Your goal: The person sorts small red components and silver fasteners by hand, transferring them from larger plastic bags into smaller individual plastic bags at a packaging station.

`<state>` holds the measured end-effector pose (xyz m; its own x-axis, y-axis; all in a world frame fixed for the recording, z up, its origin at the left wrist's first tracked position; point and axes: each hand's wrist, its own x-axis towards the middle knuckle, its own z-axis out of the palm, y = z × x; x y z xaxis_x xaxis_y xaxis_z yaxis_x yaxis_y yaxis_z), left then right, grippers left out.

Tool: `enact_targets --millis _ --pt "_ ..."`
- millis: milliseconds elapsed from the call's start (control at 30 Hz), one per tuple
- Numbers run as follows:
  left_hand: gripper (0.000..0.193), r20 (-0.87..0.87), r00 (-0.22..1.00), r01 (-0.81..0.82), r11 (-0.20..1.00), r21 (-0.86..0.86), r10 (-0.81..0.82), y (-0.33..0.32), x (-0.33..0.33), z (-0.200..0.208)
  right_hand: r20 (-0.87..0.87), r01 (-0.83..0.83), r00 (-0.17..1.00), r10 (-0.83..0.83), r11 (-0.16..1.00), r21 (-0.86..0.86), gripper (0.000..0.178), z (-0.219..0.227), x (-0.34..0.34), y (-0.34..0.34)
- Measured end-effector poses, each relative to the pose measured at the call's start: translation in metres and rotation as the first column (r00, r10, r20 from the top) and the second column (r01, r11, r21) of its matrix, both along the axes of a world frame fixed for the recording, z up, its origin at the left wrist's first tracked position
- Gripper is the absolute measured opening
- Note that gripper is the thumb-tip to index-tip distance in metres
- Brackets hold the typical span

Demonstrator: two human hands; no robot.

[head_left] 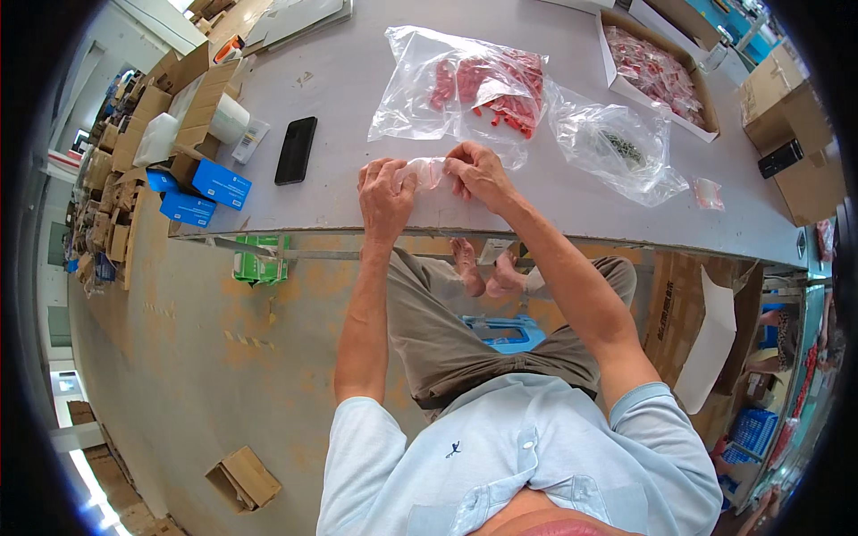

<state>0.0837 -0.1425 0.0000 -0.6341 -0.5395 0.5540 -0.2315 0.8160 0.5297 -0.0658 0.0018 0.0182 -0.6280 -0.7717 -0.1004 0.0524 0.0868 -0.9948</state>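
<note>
Near the table's front edge, a small clear zip bag (426, 172) with a reddish strip is stretched between my two hands. My left hand (386, 198) is closed on its left end, fingers curled. Thumb and fingers of my right hand (483, 178) pinch the other end; some fingertips are hidden. Just beyond lies a large clear plastic bag (407, 85) with many small red parts (500, 80) in it. To its right, another clear bag (648, 179) holds small dark green parts (623, 147). A filled small bag (708, 194) lies farther right.
A white carton (710, 125) of filled red bags stands at the back right. A black phone (296, 151) and blue boxes (222, 183) lie left. An open brown carton (791, 134) with a black device (780, 159) sits at the right edge. A blue stool (509, 332) is below.
</note>
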Motion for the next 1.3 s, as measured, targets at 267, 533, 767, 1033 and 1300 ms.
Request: enact_targets --millis 267,533,767,1033,1300 --pt "0.025 0.016 1.0 -0.022 1.0 -0.017 0.023 0.001 0.0 0.0 0.124 0.054 0.992 -0.032 0.983 -0.175 0.02 -0.01 -0.001 0.005" --pt "0.027 -0.048 0.998 -0.036 0.999 0.008 0.036 0.004 -0.002 0.003 0.242 0.22 0.96 -0.142 0.917 -0.334 0.027 -0.006 -0.007 0.061" --pt "0.021 -0.329 0.944 0.107 0.952 0.287 -0.007 0.077 -0.001 0.03 0.275 0.167 0.96 -0.054 0.898 -0.407 0.026 0.034 -0.017 0.119" --pt "0.015 -0.543 0.834 0.548 0.039 0.835 -0.094 0.158 -0.036 0.034 0.238 0.201 0.965 -0.112 0.899 -0.389 0.023 0.036 -0.003 0.155" --pt "0.006 -0.483 0.873 0.487 0.051 0.872 -0.072 0.163 -0.037 0.017 0.19 0.224 0.966 -0.176 0.936 -0.271 0.025 0.016 0.0 0.169"
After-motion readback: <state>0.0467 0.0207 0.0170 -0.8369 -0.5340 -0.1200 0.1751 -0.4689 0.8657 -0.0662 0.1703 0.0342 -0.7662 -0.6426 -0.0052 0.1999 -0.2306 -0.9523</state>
